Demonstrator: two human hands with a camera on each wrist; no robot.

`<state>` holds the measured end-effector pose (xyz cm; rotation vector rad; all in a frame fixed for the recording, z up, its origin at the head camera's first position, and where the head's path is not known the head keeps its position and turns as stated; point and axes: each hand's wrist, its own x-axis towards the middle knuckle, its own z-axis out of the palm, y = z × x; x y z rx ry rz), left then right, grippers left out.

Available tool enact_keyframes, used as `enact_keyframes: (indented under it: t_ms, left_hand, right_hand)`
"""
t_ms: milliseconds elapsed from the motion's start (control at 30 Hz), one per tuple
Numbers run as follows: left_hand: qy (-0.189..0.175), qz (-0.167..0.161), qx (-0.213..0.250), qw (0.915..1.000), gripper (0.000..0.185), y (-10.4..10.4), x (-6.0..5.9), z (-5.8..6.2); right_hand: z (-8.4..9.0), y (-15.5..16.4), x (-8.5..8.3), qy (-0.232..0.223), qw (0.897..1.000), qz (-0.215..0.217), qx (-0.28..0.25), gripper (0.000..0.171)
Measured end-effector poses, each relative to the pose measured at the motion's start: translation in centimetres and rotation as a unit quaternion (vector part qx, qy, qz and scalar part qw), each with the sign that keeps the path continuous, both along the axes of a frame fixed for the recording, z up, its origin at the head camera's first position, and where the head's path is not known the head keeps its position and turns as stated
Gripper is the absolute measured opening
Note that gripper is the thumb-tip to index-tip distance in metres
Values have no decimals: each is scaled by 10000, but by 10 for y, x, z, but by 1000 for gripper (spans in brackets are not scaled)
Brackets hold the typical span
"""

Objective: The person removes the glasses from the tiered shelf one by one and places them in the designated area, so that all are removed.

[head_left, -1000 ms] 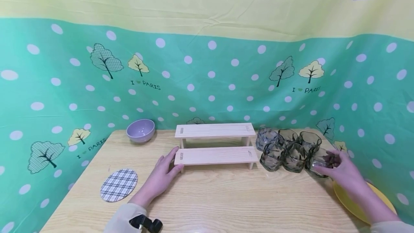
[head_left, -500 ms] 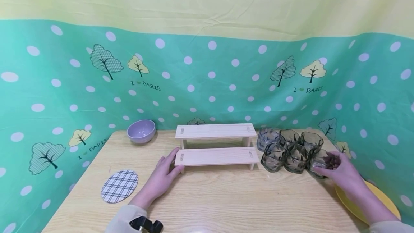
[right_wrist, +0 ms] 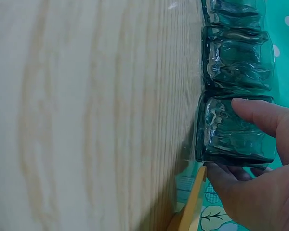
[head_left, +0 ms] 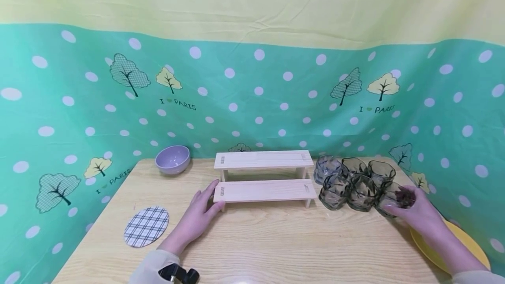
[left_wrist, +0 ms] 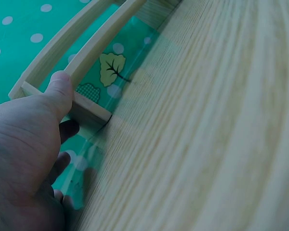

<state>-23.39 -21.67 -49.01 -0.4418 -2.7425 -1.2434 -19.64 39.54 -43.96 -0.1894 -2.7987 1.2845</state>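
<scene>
A two-step wooden shelf [head_left: 263, 189] stands at the middle back of the table. My left hand [head_left: 205, 204] holds its lower left end, thumb on the front and fingers round the side; the left wrist view shows the thumb [left_wrist: 61, 90] pressed on the shelf [left_wrist: 89, 50] end. Several smoky glass cups [head_left: 353, 183] cluster right of the shelf. My right hand [head_left: 408, 207] grips the front right cup [head_left: 392, 198]. In the right wrist view my thumb [right_wrist: 260, 114] lies on that cup's [right_wrist: 229, 127] side with the fingers [right_wrist: 236, 172] under its far edge.
A lilac bowl [head_left: 172, 159] sits at the back left and a plaid round coaster [head_left: 146, 226] at the front left. A yellow plate [head_left: 467, 242] lies under my right forearm at the table's right edge. Green spotted cloth walls close in the table [head_left: 276, 244].
</scene>
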Motion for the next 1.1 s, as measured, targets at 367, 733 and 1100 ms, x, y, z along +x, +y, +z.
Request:
enact_keyframes:
  t_ms: [367,733,1100]
  left_hand:
    - [-58,-105,54,9999,76,-1,-4,1]
    - [24,-248,-48,9997,73,-11,-2,6]
    - [-425,-54,-132,9990,79,-18,-4,15]
  right_hand:
    - [1,5,-3,29,9998,115,138,106]
    - [24,3,6,-244,9981,433,370,127]
    - [46,-28,3,952,9847,502,1372,133]
